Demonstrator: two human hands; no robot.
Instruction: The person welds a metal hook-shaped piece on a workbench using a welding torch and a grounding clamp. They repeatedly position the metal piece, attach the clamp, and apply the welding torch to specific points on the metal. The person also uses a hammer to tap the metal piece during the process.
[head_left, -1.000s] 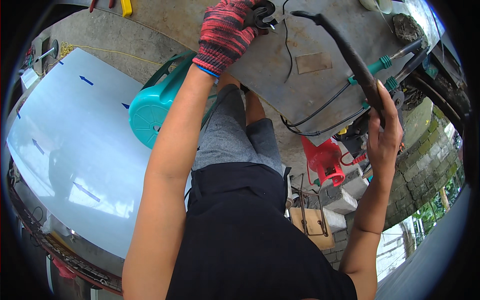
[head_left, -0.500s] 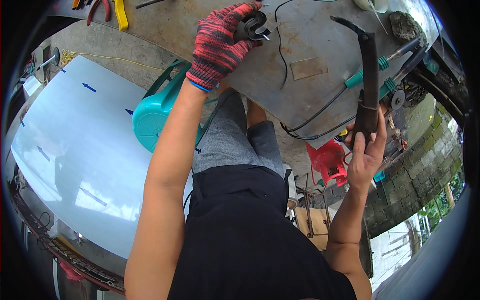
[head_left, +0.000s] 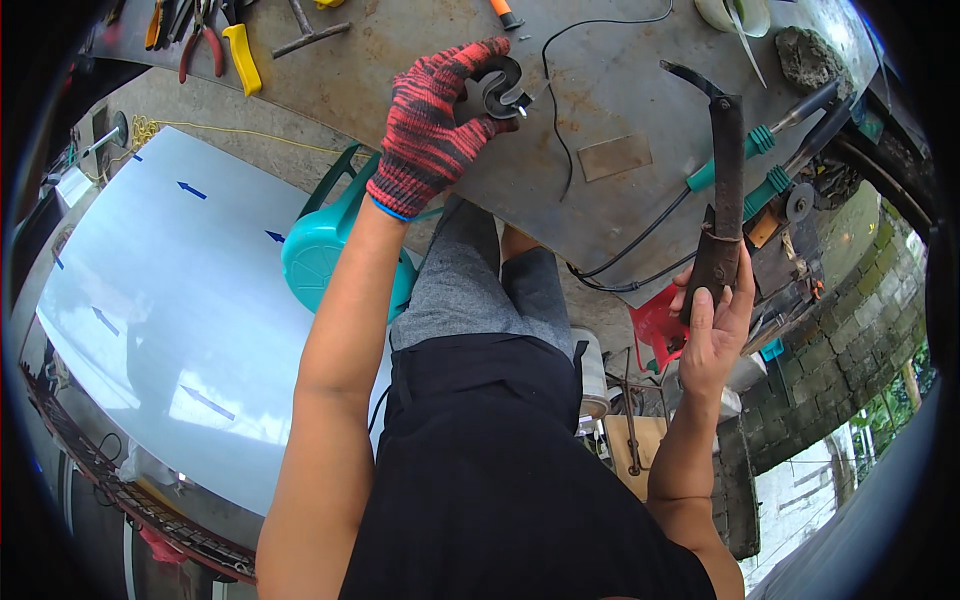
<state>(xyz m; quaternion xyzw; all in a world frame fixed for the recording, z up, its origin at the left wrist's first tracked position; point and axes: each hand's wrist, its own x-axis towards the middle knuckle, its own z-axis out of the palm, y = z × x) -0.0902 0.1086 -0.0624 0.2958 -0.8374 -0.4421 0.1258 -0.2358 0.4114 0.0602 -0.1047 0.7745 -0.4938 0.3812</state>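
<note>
My left hand (head_left: 425,130), in a red and black knit glove, is closed on a dark S-shaped metal piece (head_left: 494,98) over the metal table. Thumb and fingers pinch it from both sides, and a short bright tip shows at its lower right. Bare, my right hand (head_left: 716,335) grips the lower end of a dark, rusty metal tool (head_left: 728,165). This tool stands nearly upright in view, with a wire band round its handle and a thin curved point at its top bending left. The two hands are well apart.
The metal table (head_left: 625,95) carries pliers (head_left: 212,50), a T-shaped bar (head_left: 310,40), a thin black cable (head_left: 566,150), a flat plate (head_left: 614,158) and green-gripped cable tools (head_left: 765,140). A teal plastic chair (head_left: 310,262) and a pale panel (head_left: 170,300) stand left.
The whole view has shifted slightly, showing more of the table's far side. My right hand with the rusty tool has moved a little left and lower; my left hand keeps its hold.
</note>
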